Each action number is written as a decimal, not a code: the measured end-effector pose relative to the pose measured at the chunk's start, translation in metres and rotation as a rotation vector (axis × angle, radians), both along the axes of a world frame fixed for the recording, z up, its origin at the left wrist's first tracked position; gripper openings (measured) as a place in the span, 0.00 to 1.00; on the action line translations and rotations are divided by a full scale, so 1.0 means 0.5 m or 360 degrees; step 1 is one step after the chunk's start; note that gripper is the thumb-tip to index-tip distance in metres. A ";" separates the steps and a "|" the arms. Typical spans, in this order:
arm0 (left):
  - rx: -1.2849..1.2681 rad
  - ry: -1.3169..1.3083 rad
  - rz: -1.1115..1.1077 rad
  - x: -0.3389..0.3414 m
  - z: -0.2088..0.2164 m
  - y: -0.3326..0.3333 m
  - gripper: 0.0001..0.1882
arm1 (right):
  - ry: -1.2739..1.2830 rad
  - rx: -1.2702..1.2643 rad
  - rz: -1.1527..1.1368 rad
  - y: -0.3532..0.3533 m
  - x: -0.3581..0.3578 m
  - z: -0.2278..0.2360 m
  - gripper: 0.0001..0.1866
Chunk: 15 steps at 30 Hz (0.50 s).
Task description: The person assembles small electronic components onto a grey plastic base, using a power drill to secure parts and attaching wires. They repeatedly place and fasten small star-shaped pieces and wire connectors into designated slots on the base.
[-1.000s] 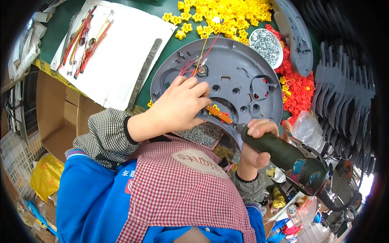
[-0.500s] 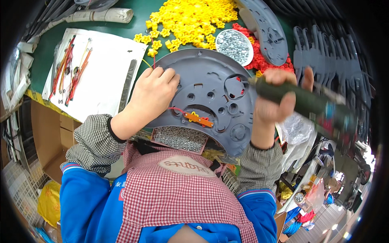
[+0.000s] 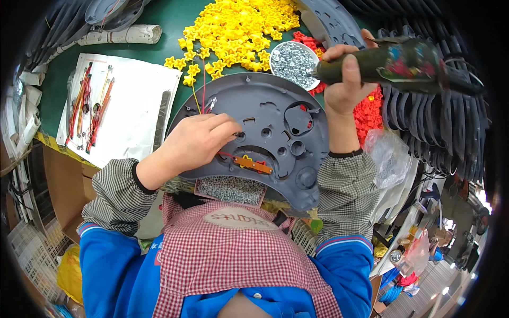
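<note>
A curved grey plastic shell lies before me with its hollow side up. My left hand is over its left part. Thumb and fingers pinch a small dark piece near a round post; its kind is too small to make out. Red and yellow wires run up behind that hand. My right hand grips a dark green electric screwdriver, raised level, its tip beside a round white dish of small metal parts. An orange-brown strip with a red wire sits in the shell over star-shaped pieces.
Yellow star-shaped pieces are heaped at the back, red ones at the right. Wired parts lie on a white sheet at left. A tray of screws is by my apron. Grey parts are stacked at right.
My right hand has lifted the screwdriver up and away from the shell toward the dish. My left hand has moved from the wires at the shell's edge inward and nearer me.
</note>
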<state>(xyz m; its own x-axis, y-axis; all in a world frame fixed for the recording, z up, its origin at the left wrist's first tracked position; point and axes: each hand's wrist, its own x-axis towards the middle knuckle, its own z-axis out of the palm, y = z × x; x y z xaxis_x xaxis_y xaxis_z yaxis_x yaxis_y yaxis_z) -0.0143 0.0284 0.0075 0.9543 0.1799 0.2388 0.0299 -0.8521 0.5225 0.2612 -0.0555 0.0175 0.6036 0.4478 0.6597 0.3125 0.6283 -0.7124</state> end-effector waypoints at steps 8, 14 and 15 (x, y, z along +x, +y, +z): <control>-0.0540 0.0209 -0.0060 0.048 0.080 -0.023 0.07 | -0.0101 -0.0066 -0.0286 -0.021 0.002 0.012 0.33; -0.1051 0.0520 -0.0097 0.169 0.015 -0.131 0.13 | 0.0019 0.0217 -0.0190 -0.097 -0.015 0.066 0.38; -0.1228 0.0641 -0.0038 0.178 0.002 -0.139 0.14 | 0.0050 0.0158 -0.0277 -0.130 -0.024 0.075 0.39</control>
<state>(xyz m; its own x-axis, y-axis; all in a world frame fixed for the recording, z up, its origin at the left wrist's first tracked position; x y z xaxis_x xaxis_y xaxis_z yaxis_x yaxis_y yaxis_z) 0.0745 -0.0413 0.0087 0.9456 0.1311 -0.2978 0.3230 -0.2673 0.9079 0.2492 -0.1203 0.0550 0.6870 0.2685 0.6752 0.4013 0.6345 -0.6606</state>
